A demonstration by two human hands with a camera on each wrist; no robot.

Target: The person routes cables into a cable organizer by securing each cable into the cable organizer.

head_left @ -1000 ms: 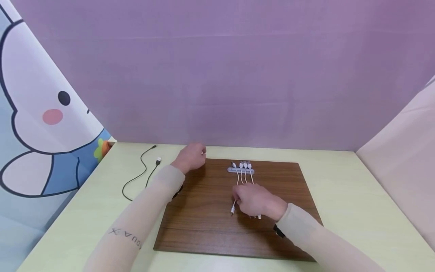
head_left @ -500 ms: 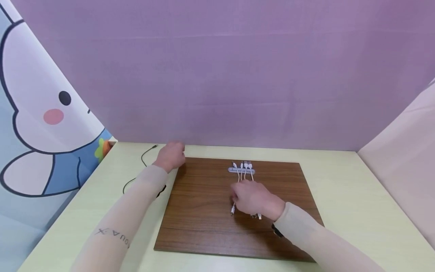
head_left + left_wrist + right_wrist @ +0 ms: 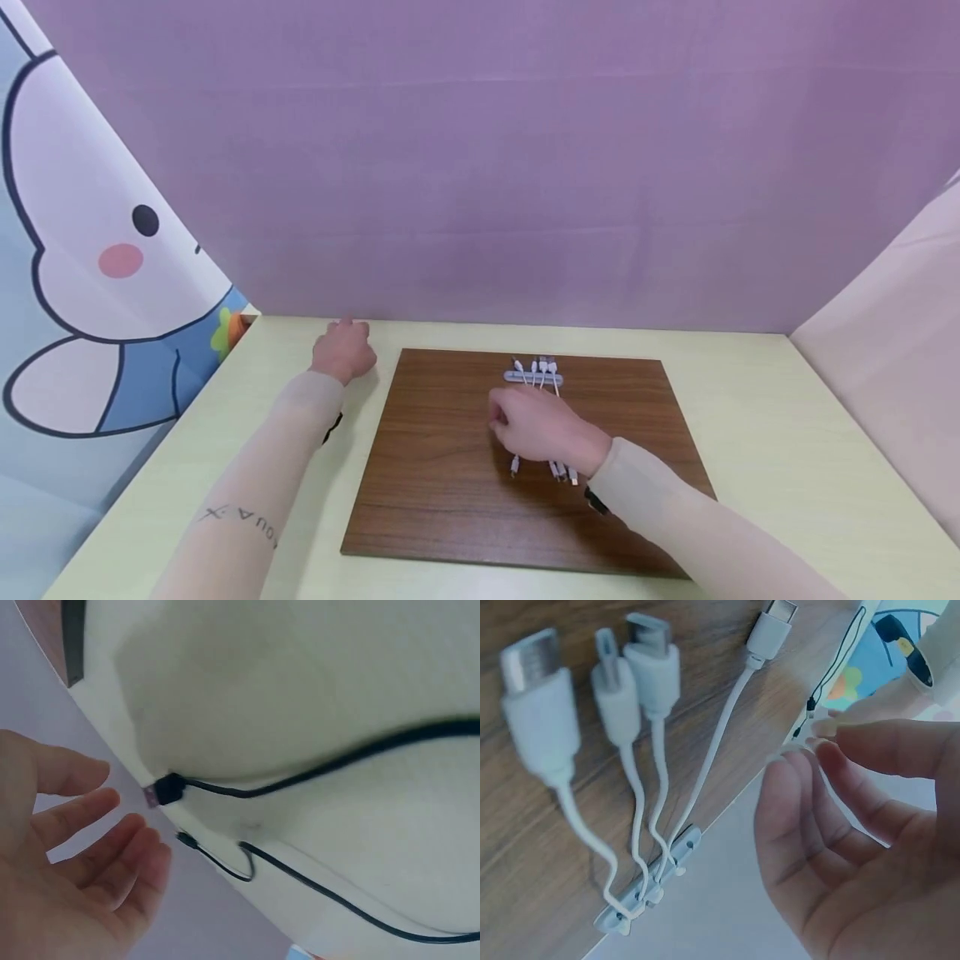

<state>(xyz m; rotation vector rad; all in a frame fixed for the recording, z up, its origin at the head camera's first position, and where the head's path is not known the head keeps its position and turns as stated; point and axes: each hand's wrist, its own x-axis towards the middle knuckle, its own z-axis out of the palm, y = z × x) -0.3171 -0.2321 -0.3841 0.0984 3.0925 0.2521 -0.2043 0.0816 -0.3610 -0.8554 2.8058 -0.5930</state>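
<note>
My left hand (image 3: 345,350) hovers over the table's far left part, fingers bent loosely and holding nothing. In the left wrist view its fingertips stay short of a black USB cable (image 3: 330,769), whose USB plug (image 3: 169,789) and smaller connector (image 3: 187,840) lie close by. From the head, the left hand and arm hide this cable. My right hand (image 3: 543,427) is above several white charging cables (image 3: 712,761), its fingers loosely curled with a gap to the thumb and nothing in them. A grey cable clip strip (image 3: 688,838) holds those white cables side by side.
A brown wood-grain board (image 3: 435,483) lies on the pale yellow table (image 3: 780,433) beneath the white cables. Behind stands a purple backdrop (image 3: 480,167). A cartoon-printed cloth (image 3: 75,250) hangs on the left, a pale cloth (image 3: 892,283) on the right.
My left hand has moved left off the board's far left corner to the black cable. My right hand has shifted slightly left and away from me, showing more of the cable ends.
</note>
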